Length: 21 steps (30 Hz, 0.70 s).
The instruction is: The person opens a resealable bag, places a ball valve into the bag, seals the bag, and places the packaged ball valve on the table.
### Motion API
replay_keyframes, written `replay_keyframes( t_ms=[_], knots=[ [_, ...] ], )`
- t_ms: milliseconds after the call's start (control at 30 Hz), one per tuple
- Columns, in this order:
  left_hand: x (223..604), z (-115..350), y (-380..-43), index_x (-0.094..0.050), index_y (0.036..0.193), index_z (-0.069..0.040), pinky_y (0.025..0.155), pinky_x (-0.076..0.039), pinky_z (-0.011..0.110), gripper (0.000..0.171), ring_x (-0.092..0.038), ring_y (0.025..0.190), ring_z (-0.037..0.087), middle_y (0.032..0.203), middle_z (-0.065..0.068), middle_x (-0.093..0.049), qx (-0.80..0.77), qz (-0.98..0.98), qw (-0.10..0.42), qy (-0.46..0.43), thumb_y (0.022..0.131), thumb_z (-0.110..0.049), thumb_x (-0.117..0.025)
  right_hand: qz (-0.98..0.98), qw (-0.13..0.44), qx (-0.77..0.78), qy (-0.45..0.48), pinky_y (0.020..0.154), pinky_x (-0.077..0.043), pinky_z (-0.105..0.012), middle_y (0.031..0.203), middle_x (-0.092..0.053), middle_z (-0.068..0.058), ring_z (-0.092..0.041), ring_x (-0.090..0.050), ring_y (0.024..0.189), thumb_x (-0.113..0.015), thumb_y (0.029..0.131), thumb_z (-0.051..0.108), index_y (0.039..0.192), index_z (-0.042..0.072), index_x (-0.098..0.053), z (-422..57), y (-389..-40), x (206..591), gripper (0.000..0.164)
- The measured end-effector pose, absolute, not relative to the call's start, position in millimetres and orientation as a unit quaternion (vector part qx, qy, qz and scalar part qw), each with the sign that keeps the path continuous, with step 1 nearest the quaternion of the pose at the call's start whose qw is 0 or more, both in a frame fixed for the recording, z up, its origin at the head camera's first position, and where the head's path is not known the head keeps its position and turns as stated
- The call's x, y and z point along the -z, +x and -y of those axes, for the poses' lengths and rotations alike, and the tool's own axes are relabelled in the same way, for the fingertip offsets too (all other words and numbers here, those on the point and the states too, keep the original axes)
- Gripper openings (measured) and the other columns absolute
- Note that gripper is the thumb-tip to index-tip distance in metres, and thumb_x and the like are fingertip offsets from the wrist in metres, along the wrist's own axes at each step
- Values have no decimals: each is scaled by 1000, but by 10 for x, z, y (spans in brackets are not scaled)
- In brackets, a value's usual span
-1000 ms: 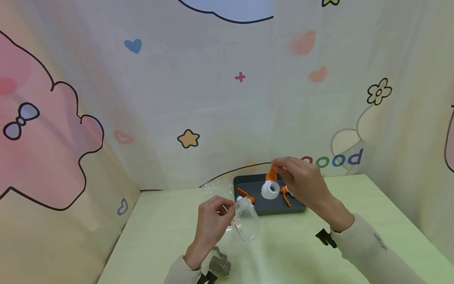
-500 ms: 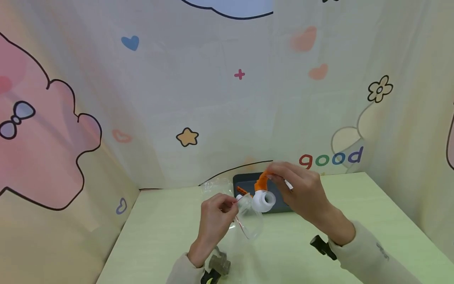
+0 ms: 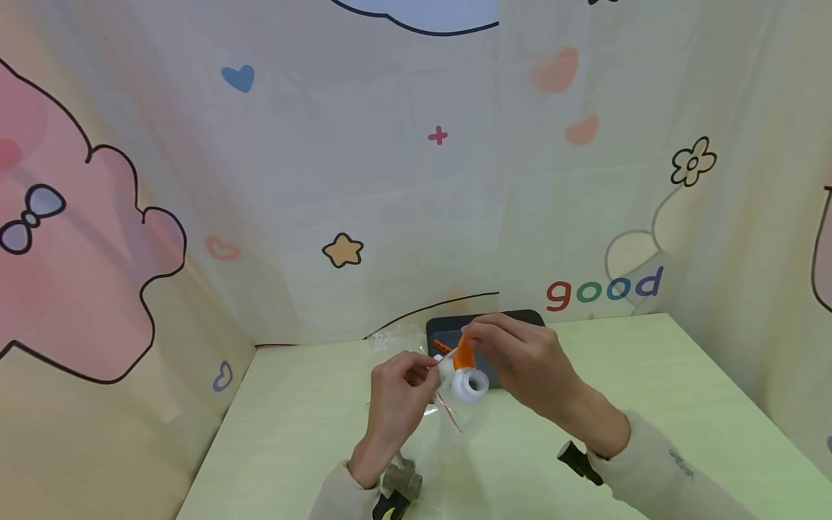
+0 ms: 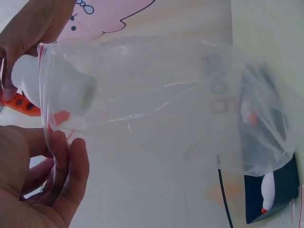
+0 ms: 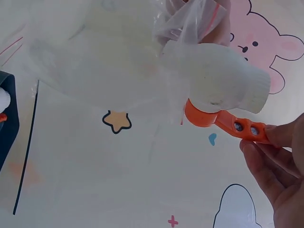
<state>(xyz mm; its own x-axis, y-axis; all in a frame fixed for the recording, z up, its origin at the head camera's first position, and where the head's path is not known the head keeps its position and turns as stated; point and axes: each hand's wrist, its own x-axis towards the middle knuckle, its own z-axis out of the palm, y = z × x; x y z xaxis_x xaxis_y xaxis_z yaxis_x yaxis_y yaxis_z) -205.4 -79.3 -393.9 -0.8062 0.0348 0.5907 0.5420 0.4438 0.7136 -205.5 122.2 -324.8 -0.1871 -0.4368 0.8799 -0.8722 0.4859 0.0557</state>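
Note:
My right hand (image 3: 523,357) pinches the orange lever of a white plastic ball valve (image 3: 469,386) and holds it up over the table. In the right wrist view, the lever (image 5: 237,125) sits between thumb and fingers, with the white body (image 5: 228,78) beyond it. My left hand (image 3: 403,386) pinches the red-striped mouth of a clear zip bag (image 4: 156,104). In the left wrist view, one end of the valve (image 4: 71,88) lies inside the bag's mouth, while its other end and the lever are outside. The bag stretches away from the left hand.
Behind the hands, a dark grey tray (image 3: 448,322) holds at least one more orange-and-white piece (image 3: 442,348). Another clear bag (image 3: 396,339) lies left of the tray. A grey-brown piece (image 3: 401,479) is on the pale table (image 3: 292,433) by the left wrist. A printed curtain (image 3: 416,188) stands behind.
My right hand has carried the valve left and down from over the tray to the bag's mouth. The left hand has shifted slightly right, still pinching the bag.

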Motion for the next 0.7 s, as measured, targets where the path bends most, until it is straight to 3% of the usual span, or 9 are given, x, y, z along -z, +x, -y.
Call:
replay_keyframes(
  t_ms=[100,333,700],
  knots=[
    [3935,786,-2049,-74,87,-2,55,-53,18,4,-57,55,5,72,6,-68,503,807,251,-177,84,-1,-72,743,442,-229,447,65,-58,-25,91,-71,-5,-17,-71,74,-74,86,8,98,5,-70,-1207,-2060,3298,13],
    [3932,776,-2038,-72,86,-5,51,-52,19,6,-56,49,1,68,6,-66,515,805,239,-173,85,-1,-68,755,432,-209,447,68,-59,-28,90,-73,-6,-18,-73,78,-87,63,-3,97,5,-72,-1151,-2054,3392,38],
    [3924,758,-2033,-72,88,-6,48,-52,20,5,-56,48,-1,68,4,-66,523,800,242,-168,88,-4,-67,776,411,-177,443,70,-59,-28,88,-73,-3,-16,-71,80,-88,64,0,94,6,-72,-1097,-2080,3556,34]
  ],
)
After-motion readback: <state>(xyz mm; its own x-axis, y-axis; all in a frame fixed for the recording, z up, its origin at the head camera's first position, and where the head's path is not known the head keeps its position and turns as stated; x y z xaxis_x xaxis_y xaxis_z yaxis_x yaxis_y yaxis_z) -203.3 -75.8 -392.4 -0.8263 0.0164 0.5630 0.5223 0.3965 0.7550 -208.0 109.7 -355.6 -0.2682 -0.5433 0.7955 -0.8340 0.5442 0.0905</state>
